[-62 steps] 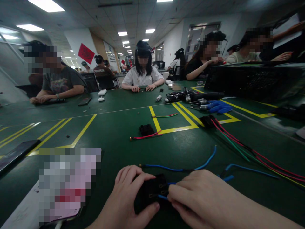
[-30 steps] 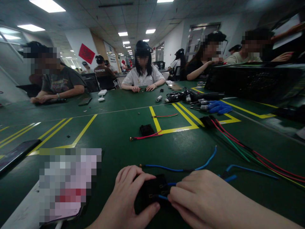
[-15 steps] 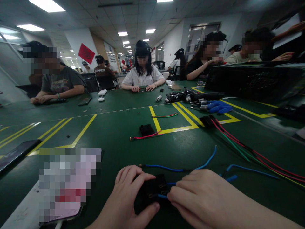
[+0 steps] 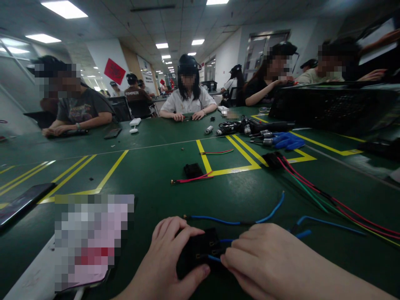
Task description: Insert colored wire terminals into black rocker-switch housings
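My left hand [image 4: 165, 258] grips a small black block [image 4: 200, 251] on the green table [image 4: 150, 179], thumb below it and fingers curled over its top left. My right hand [image 4: 265, 258] is closed on a short blue wire [image 4: 214, 258] that runs into the block's right side. A second blue wire [image 4: 225, 240] enters the block just above. A long blue wire [image 4: 237, 221] lies on the table just beyond my hands.
Another black block with red wires [image 4: 193, 171] lies further out. A bundle of red, green and yellow wires [image 4: 315, 189] runs off to the right. Blue-handled tools [image 4: 281, 141] and a black case [image 4: 331, 106] sit at the right. A phone [image 4: 21, 202] lies at the left. Several people sit around the table.
Almost nothing has changed: both hands stay on the black block and blue wire; the view has shifted very slightly.
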A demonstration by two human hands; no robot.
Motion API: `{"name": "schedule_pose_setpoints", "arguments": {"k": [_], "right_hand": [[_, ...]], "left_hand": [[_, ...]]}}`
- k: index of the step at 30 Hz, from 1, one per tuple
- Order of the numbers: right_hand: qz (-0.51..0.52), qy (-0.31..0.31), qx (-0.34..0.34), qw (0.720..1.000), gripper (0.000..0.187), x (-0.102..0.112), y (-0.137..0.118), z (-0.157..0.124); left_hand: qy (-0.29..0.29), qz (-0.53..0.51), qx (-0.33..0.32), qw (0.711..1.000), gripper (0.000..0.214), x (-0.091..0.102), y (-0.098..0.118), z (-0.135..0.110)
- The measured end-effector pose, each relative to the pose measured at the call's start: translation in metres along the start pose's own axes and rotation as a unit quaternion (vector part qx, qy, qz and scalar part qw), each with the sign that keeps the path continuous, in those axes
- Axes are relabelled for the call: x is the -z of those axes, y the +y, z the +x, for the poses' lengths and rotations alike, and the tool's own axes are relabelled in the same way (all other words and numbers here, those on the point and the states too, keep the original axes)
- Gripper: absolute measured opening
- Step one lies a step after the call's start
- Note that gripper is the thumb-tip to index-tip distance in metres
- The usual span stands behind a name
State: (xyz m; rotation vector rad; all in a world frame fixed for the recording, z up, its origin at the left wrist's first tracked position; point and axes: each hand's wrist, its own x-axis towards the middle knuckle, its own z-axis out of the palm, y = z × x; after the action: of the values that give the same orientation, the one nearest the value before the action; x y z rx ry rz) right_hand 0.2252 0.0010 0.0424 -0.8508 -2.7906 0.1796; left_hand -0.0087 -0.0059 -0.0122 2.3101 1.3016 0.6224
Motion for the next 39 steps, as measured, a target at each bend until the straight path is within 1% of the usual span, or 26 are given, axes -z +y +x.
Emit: {"name": "schedule_pose_setpoints", "arguments": {"k": [4,6,8,12,15,17,19,24,26,28,31,33,36,39], "right_hand": [[-0.041,0.103,0.040,0.993,0.013,-0.002,0.001,-0.004],[-0.050,0.123,0.048,0.990,0.014,-0.004,0.001,-0.005],[-0.047,0.106,0.044,0.992,0.014,-0.005,0.001,-0.007],[-0.026,0.027,0.004,0.999,0.016,-0.008,0.002,-0.006],[-0.025,0.006,-0.007,1.000,0.017,-0.011,0.003,-0.004],[-0.031,0.008,-0.014,0.999,0.017,-0.011,0.003,-0.003],[-0.034,0.018,-0.003,0.999,0.017,-0.010,0.001,-0.003],[-0.056,0.100,0.041,0.993,0.013,-0.002,-0.001,-0.003],[-0.065,0.115,0.051,0.990,0.015,-0.001,0.000,-0.004],[-0.063,0.100,0.042,0.992,0.014,-0.002,0.000,-0.005],[-0.042,0.044,0.016,0.998,0.017,-0.008,0.001,-0.006],[-0.034,0.020,0.009,0.999,0.019,-0.012,0.001,-0.006],[-0.032,0.011,0.010,0.999,0.018,-0.017,0.001,-0.006],[-0.040,0.020,0.015,0.999,0.018,-0.017,0.003,-0.006]], "left_hand": [[-0.008,-0.005,0.018,1.000,0.048,0.001,0.003,0.002],[-0.009,-0.008,0.025,1.000,0.048,0.001,0.004,0.002],[-0.004,-0.012,0.019,1.000,0.050,0.000,0.003,0.001],[-0.007,-0.014,0.015,1.000,0.048,0.001,0.002,0.000],[-0.013,-0.010,0.026,1.000,0.046,0.002,0.005,0.001],[-0.013,-0.011,0.030,0.999,0.047,0.003,0.006,0.002],[-0.012,-0.014,0.029,0.999,0.048,0.002,0.007,0.003],[0.002,-0.016,0.024,1.000,0.051,0.000,0.002,0.002],[0.006,-0.017,0.021,1.000,0.051,0.000,0.002,0.001],[0.005,-0.015,0.026,1.000,0.050,0.000,0.002,0.000],[-0.004,-0.013,0.030,0.999,0.048,0.002,0.005,0.001],[-0.007,-0.010,0.031,0.999,0.048,0.003,0.007,0.002],[-0.010,-0.004,0.043,0.999,0.047,0.004,0.009,0.004],[-0.008,-0.002,0.043,0.999,0.047,0.004,0.008,0.003]]}}
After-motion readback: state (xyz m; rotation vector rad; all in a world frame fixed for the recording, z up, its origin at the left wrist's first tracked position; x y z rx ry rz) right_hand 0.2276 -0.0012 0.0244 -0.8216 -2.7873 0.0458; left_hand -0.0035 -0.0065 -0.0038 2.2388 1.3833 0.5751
